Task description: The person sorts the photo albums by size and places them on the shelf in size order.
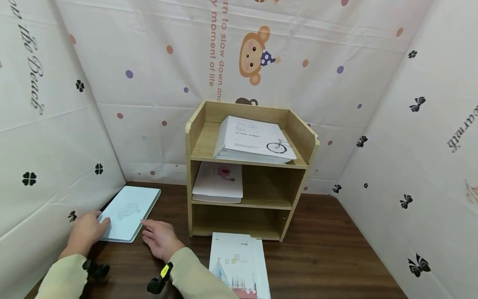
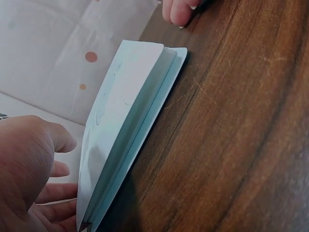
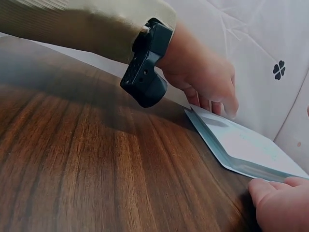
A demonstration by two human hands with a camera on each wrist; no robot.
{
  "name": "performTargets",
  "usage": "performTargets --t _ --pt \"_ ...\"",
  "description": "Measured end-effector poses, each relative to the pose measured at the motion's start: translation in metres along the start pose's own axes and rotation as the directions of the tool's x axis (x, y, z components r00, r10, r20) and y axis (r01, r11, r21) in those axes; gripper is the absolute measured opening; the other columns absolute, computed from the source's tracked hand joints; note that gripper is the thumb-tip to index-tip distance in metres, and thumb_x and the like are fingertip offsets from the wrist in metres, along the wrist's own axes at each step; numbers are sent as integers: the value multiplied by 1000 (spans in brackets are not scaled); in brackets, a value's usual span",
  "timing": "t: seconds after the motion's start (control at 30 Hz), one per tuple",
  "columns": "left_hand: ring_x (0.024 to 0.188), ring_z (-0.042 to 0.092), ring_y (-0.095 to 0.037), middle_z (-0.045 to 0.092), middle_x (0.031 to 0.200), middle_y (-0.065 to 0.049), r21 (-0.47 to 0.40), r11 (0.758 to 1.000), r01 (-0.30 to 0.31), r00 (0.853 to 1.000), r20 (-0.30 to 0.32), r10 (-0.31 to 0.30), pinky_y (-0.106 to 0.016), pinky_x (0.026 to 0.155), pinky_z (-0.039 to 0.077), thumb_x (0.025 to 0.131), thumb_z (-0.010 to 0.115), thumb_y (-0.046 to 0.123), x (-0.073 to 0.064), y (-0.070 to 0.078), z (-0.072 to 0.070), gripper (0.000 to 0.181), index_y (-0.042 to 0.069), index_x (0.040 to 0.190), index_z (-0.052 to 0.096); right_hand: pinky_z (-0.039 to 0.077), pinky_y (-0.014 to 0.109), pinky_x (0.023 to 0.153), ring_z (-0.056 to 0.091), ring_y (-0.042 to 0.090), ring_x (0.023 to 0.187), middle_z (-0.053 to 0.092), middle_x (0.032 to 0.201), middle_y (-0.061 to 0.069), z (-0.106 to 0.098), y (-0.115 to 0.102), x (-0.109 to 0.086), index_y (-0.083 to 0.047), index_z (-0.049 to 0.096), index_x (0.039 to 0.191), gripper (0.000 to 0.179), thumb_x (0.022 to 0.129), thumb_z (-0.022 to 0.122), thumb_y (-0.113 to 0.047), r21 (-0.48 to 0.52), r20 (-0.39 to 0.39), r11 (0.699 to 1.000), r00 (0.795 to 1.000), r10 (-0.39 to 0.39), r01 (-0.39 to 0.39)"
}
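Note:
A pale blue notebook [image 1: 128,214] with a faint drawing on its cover lies on the dark wooden table at the left. At its left edge is my left hand [image 1: 85,230]; the fingers reach the side of the notebook and the thumb extends over the cover's edge. In the left wrist view, the fingertips of that left hand [image 2: 31,169] are hidden behind the notebook [image 2: 123,111]. Beside the right edge is my right hand [image 1: 161,238], with its index fingertip at the notebook and the other fingers bent. The right wrist view shows the right hand [image 3: 282,205] only partly.
A wooden shelf [image 1: 239,205] stands at the centre. A thick white book [image 1: 257,139] lies on its top, and booklets [image 1: 218,180] lie on its middle level. In front are white illustrated booklets [image 1: 237,261], partly under my right sleeve. Printed cloth walls [image 1: 74,137] surround the table.

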State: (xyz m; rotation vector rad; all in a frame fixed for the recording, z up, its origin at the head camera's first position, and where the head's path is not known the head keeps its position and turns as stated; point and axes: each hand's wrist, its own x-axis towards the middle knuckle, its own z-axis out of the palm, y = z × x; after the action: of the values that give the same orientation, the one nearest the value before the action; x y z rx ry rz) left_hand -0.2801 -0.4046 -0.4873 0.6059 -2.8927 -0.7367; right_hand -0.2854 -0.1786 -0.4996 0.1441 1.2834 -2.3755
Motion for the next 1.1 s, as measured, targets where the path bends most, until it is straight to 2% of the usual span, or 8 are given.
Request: performTargets --t 0.3,0.5,0.7,0.87,0.97,1.1 --pt "122 47 -60 44 136 -46 8 1000 19 1000 -24 -19 -67 102 45 98 56 22 2 4 0 60 -22 136 42 39 58 118 47 51 137 57 139 32 8 -1 5 11 58 131 54 85 79 -7 -25 -13 1000 1000 -10 10" --pt "121 48 -59 46 134 -45 13 1000 23 999 -36 -22 -67 101 46 97 56 21 4 4 2 59 -23 134 44 38 59 118 49 49 137 60 137 29 13 0 6 10 61 125 46 85 79 -5 -29 -28 1000 1000 -12 11" --pt "118 50 -58 46 133 -45 1 1000 30 999 -24 -30 -66 98 48 97 57 22 3 5 3 59 -23 134 44 39 59 118 52 46 134 66 130 22 16 1 7 9 60 122 43 86 78 -4 -41 -43 999 999 -17 15" --pt "119 49 -58 44 135 -46 -7 999 50 998 -34 -50 -67 99 47 98 57 22 0 8 4 60 -23 135 43 39 59 118 51 47 135 65 130 22 16 1 8 9 59 121 42 86 78 -3 -39 -30 999 999 -19 18" --pt "119 49 -59 45 135 -46 -2 999 45 998 -40 -46 -67 99 47 97 58 22 1 7 6 61 -23 135 43 39 58 117 52 46 134 66 128 22 15 1 9 8 60 120 40 85 78 -2 -38 -29 999 999 -20 19" --pt "117 51 -60 48 132 -46 7 1000 -5 998 -57 5 -67 96 48 95 60 19 0 4 8 59 -25 131 45 40 58 117 53 46 134 66 129 24 14 3 11 10 61 122 42 86 78 -3 -55 -29 998 999 -24 22"
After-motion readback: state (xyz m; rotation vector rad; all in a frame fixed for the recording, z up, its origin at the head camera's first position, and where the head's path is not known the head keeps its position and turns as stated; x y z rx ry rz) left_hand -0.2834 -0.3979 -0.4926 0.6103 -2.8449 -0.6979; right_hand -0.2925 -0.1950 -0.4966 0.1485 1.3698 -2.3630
